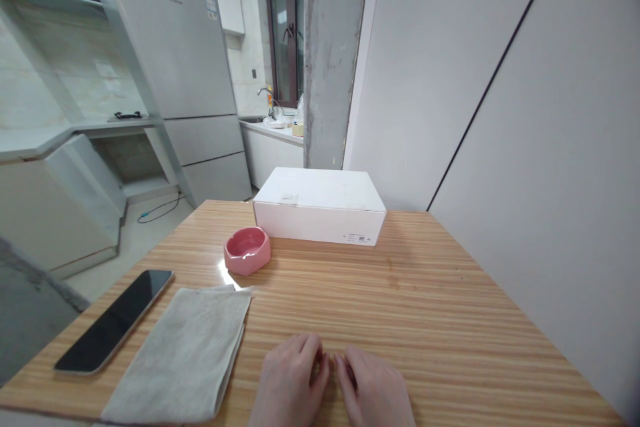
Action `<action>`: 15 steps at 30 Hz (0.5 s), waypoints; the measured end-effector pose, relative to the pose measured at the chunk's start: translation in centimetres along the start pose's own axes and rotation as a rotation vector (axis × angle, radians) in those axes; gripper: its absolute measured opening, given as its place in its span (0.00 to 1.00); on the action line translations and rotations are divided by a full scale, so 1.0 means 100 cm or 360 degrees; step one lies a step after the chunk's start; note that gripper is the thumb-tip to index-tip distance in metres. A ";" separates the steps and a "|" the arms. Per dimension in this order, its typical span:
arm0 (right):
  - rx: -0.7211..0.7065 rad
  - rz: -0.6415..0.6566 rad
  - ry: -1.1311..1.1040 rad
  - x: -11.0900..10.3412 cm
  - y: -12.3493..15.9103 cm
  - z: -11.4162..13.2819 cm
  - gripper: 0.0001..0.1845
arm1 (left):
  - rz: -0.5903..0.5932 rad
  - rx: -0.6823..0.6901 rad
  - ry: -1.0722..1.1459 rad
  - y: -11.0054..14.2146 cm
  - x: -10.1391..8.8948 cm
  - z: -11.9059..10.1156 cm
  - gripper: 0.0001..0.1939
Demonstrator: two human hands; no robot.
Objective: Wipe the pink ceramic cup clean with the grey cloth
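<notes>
My left hand (293, 373) rests on the wooden table (425, 320) at its near edge, fingers curled in, with nothing seen in it. Beside it lies my right hand (373, 383), curled the same way and also without anything visible in it. The two thumbs nearly meet between them. Left of my left hand, a folded grey cloth (187, 353) lies flat, apart from the fingers. Beyond the cloth stands a pink faceted bowl (247, 260), which looks empty. A dark-screened phone (117, 323) lies face up on the far left.
A closed white box (320, 223) sits at the table's back edge, just behind the bowl. A white wall panel (545, 167) runs along the right side. Behind the table are a concrete pillar (333, 60), a refrigerator (175, 33) and a counter with a faucet (270, 101).
</notes>
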State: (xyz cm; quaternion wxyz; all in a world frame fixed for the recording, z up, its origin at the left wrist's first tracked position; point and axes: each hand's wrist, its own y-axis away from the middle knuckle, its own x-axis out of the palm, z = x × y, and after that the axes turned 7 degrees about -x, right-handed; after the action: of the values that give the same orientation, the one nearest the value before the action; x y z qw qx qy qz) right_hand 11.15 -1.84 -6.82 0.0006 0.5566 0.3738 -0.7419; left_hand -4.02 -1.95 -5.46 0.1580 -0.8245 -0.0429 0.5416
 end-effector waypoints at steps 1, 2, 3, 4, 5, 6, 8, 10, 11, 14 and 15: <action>0.0001 0.0003 -0.0003 0.001 0.000 0.000 0.25 | -0.0009 0.0006 -0.0005 0.000 0.000 0.000 0.07; 0.0004 0.0002 -0.0002 0.001 0.001 -0.001 0.25 | -0.0013 0.0010 -0.0006 -0.001 0.001 0.001 0.08; 0.0000 -0.0002 0.0002 0.001 0.001 -0.001 0.26 | -0.0012 0.0011 -0.0004 -0.001 0.001 0.001 0.08; -0.0005 -0.0011 0.0006 0.002 0.000 -0.001 0.26 | -0.0009 0.0008 -0.0003 -0.002 0.002 0.001 0.08; -0.0008 -0.0019 0.0009 0.002 0.000 -0.001 0.26 | -0.0002 0.0004 -0.0002 -0.002 0.002 0.001 0.08; -0.0010 -0.0031 0.0010 0.001 -0.001 -0.001 0.27 | 0.0006 0.0000 0.0000 -0.002 0.003 0.002 0.08; -0.0005 -0.0066 0.0015 0.001 -0.002 -0.001 0.28 | 0.0015 -0.0019 0.0011 -0.001 0.004 0.002 0.07; 0.0003 -0.0095 0.0020 0.001 -0.002 0.000 0.28 | 0.0015 -0.0040 0.0030 0.000 0.004 0.002 0.07; 0.0004 -0.0105 0.0022 0.001 -0.002 0.000 0.28 | 0.0013 -0.0047 0.0039 0.000 0.005 0.002 0.07; -0.0001 -0.0106 0.0018 0.001 -0.002 0.000 0.28 | 0.0015 -0.0047 0.0056 0.001 0.005 0.002 0.08; -0.0005 -0.0105 0.0013 0.001 -0.002 0.001 0.28 | 0.0014 -0.0042 0.0057 0.001 0.005 0.002 0.08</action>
State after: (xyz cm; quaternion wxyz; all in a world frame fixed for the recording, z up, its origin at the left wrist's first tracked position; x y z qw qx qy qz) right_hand 10.99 -1.69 -6.76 -0.0246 0.5469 0.3932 -0.7387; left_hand -4.02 -1.89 -6.03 0.1455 -0.8362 -0.0437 0.5269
